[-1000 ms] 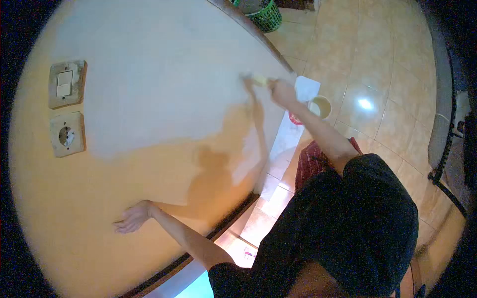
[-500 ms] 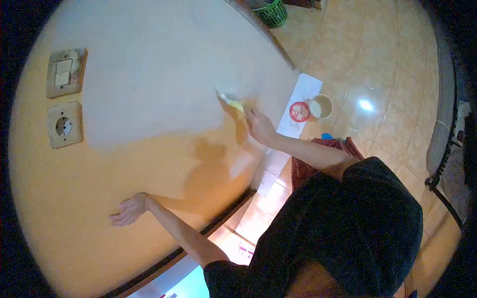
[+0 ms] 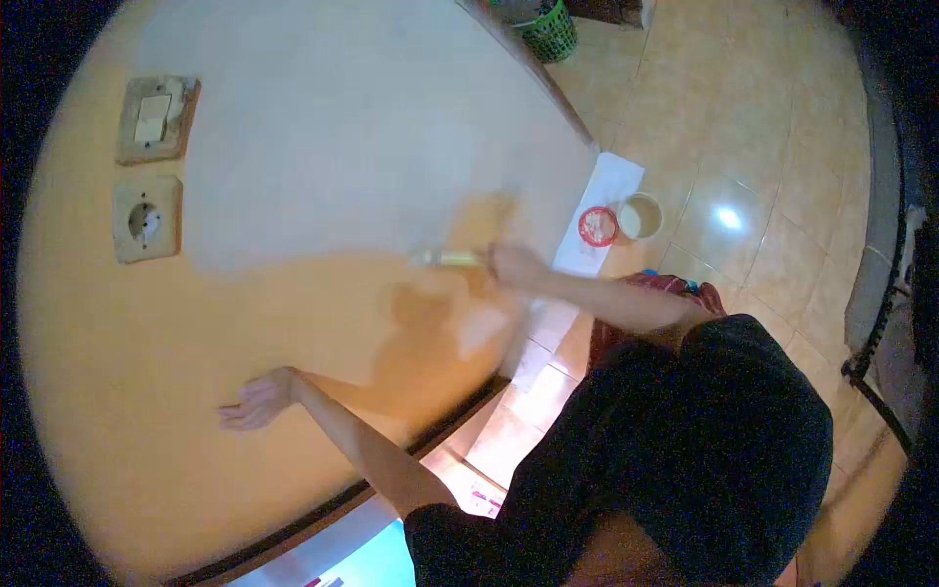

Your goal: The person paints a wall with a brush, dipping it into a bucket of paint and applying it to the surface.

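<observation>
My right hand [image 3: 516, 267] is closed round the handle of a paintbrush [image 3: 448, 258], both blurred by motion. The bristles are at the lower border of the whitish painted area [image 3: 323, 147], where it meets the orange wall [image 3: 293, 313]. Lower left, my left hand [image 3: 259, 399] rests by the orange wall with its fingers stretched out and holds nothing. A shadow of the arm and head falls on the wall between the hands.
A light switch [image 3: 155, 119] and a socket [image 3: 147, 221] sit on the wall at left. On the floor, a red-rimmed container [image 3: 598, 226] and a pale tub [image 3: 641, 216] stand by a white sheet [image 3: 618, 174]. A green basket [image 3: 551, 34] is farther off.
My right hand has moved the brush down the wall, and the brush now lies nearly level. My left hand stays in about the same place. The view has shifted slightly.
</observation>
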Available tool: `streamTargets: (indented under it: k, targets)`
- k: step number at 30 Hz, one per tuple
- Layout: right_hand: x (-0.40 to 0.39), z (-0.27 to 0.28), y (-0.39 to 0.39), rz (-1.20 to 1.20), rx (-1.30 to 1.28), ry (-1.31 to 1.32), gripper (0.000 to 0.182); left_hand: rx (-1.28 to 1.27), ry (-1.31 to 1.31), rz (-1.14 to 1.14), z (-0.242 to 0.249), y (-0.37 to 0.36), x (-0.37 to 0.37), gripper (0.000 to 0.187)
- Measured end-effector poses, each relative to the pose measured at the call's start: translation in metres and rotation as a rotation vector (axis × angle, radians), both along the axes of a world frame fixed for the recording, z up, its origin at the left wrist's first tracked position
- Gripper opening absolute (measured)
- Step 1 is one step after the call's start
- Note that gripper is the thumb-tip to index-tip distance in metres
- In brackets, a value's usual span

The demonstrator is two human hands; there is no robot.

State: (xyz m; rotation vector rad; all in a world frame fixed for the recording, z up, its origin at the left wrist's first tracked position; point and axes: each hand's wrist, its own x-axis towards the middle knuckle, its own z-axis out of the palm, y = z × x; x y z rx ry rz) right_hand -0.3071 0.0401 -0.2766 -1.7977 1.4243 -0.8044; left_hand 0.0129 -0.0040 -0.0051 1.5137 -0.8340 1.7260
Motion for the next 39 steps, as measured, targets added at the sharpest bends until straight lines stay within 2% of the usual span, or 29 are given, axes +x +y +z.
streamTargets:
  k: [1,2,4,6,8,9,11,14,16,18,20,21,23,27,29,30,32,34,35,36,37,39]
  targets:
    - [-0.016,-0.028,-0.028,0.076,0.077,0.078,0.038,-0.023,0.027,-0.012,0.001,0.000,-0.005,0.055]
    - [-0.054,0.017,-0.024,-0.173,-0.113,-0.079,0.021,-0.050,0.053,-0.025,0.003,-0.001,-0.009,0.055]
    - [-0.094,-0.007,-0.049,-0.303,-0.202,0.062,0.019,-0.039,0.052,-0.057,0.002,-0.001,-0.013,0.055]
    - [-0.125,-0.011,-0.059,-0.455,-0.049,0.074,0.032,-0.024,0.046,-0.090,0.002,-0.001,-0.012,0.055]
    - [-0.135,-0.019,-0.069,-0.757,-0.273,0.059,0.033,-0.028,0.018,-0.071,0.002,-0.001,-0.012,0.055]
    - [-0.135,-0.005,-0.069,-0.747,-0.278,0.056,0.033,-0.032,0.018,-0.060,0.003,0.000,-0.014,0.055]
    - [-0.126,0.060,-0.072,-0.820,-0.470,0.020,0.041,-0.022,0.073,-0.053,0.005,-0.008,-0.008,0.056]
    - [-0.087,0.130,-0.052,-0.606,-0.534,-0.079,0.051,-0.001,0.061,-0.041,0.006,-0.011,-0.005,0.054]
    - [-0.051,0.155,-0.043,-0.509,-0.598,-0.066,0.058,-0.008,0.060,-0.047,0.005,-0.012,-0.005,0.054]
    - [-0.024,0.157,-0.036,-0.454,-0.619,-0.054,0.062,-0.019,0.053,-0.056,0.004,-0.014,-0.003,0.053]
    - [0.005,0.130,-0.035,-0.298,-0.545,0.000,0.070,-0.010,0.039,-0.037,0.004,-0.016,0.000,0.052]
    - [0.013,0.110,-0.033,-0.295,-0.542,-0.003,0.070,-0.007,0.037,-0.033,0.004,-0.017,0.003,0.052]
    - [0.013,0.056,-0.022,-0.111,-0.169,0.080,0.074,0.001,0.058,-0.032,0.005,-0.018,0.003,0.053]
    - [0.009,-0.085,0.010,-0.186,-0.128,0.362,0.068,0.013,0.007,-0.058,0.007,-0.015,-0.004,0.052]
    - [-0.004,-0.092,0.017,-0.167,0.453,0.269,0.053,0.012,-0.017,-0.065,0.005,-0.017,-0.004,0.052]
    - [-0.008,-0.114,0.020,-0.166,0.459,0.266,0.053,0.018,-0.021,-0.065,0.006,-0.017,-0.003,0.052]
    - [-0.006,-0.202,0.010,0.091,0.066,0.351,0.027,-0.005,0.033,-0.046,0.007,-0.014,-0.004,0.052]
    - [0.020,-0.325,-0.036,0.080,-0.069,0.011,0.013,0.009,0.019,-0.037,0.009,-0.011,-0.007,0.052]
    - [0.033,-0.380,-0.058,0.095,-0.140,-0.147,0.013,0.016,0.008,-0.027,0.007,-0.011,-0.008,0.052]
    - [0.012,-0.276,-0.059,-0.040,0.144,-0.342,0.015,0.017,0.009,-0.034,0.009,-0.011,-0.007,0.052]
    - [-0.014,-0.140,-0.058,-0.234,0.391,-0.557,0.018,0.009,0.022,-0.068,0.010,-0.011,-0.009,0.052]
    - [-0.036,-0.033,-0.072,-0.358,0.672,-0.851,0.017,0.001,0.034,-0.111,0.008,-0.011,-0.007,0.052]
